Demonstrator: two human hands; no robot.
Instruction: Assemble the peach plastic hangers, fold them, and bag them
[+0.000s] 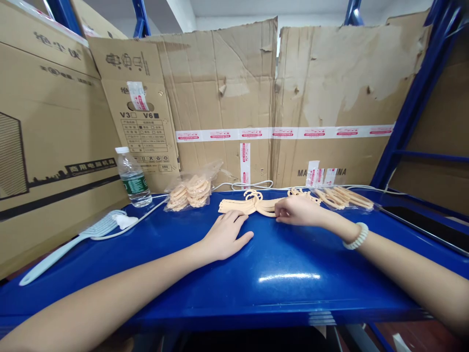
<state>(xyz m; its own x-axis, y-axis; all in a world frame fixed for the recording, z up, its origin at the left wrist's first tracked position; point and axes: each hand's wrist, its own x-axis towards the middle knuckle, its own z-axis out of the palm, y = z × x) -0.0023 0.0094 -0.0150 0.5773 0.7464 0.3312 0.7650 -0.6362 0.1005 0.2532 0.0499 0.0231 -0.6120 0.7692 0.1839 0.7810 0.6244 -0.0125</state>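
My left hand (227, 235) rests on the blue table with its fingers stretched out and thumb apart. Its fingertips lie at the near edge of a row of beige straight strips (234, 205). My right hand (297, 210) is closed, fingers curled down, beside a beige curved piece (264, 211); what its fingers hold, if anything, is hidden. Between and behind the hands lie beige hook-shaped pieces (252, 195). More beige pieces (306, 193) show behind my right hand, partly covered by it. A pale beaded bracelet (357, 236) circles my right wrist.
Left of the hands, a clear bag of beige rings (192, 191) lies near a water bottle (134, 178) and a light blue hairbrush (78, 239). To the right are bagged beige loops (342, 197) and a black phone-like slab (428, 227). Cardboard (227, 98) walls the back; a white cable (244, 185) runs along it.
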